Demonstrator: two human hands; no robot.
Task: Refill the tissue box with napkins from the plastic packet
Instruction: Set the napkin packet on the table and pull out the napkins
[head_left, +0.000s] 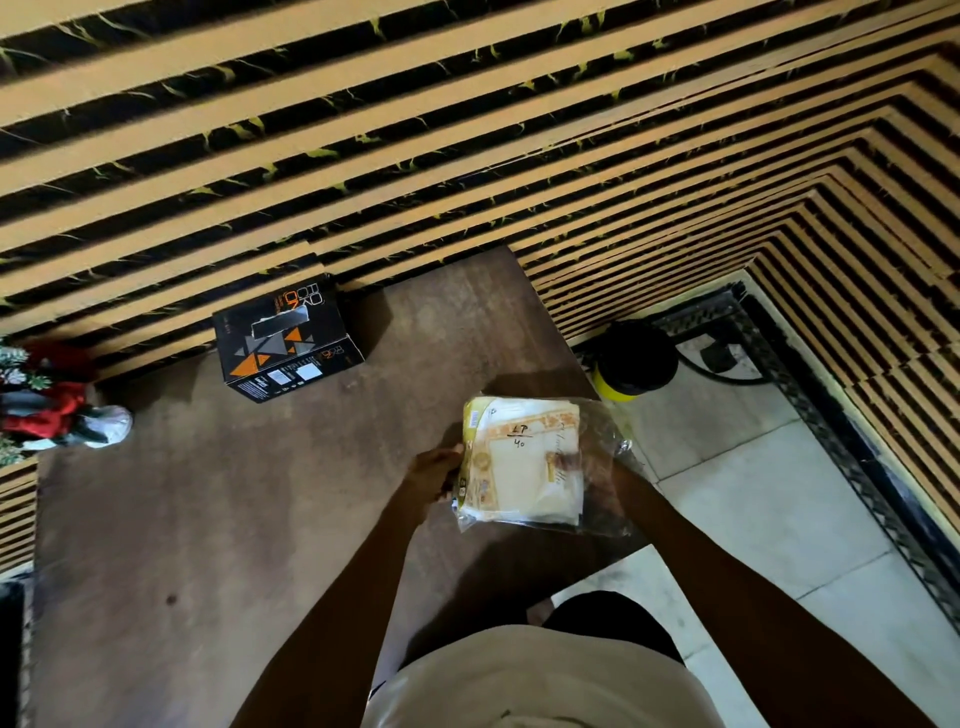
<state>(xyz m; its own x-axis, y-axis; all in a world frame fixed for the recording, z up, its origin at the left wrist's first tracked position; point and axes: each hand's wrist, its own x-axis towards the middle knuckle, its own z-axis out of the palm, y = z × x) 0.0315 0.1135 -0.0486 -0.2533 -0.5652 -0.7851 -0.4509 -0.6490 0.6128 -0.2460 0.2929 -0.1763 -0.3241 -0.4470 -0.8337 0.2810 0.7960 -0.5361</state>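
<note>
A clear plastic packet of white napkins with yellow print is held above the right edge of the brown table. My left hand grips the packet's left edge. My right hand holds its right side from under the loose plastic, partly hidden by it. The black and orange tissue box stands at the table's far side against the wall, its top slot showing, well away from both hands.
A striped black and tan slatted wall runs behind the table. A red and white ornament sits at the table's left edge. A black and yellow bin stands on the tiled floor to the right.
</note>
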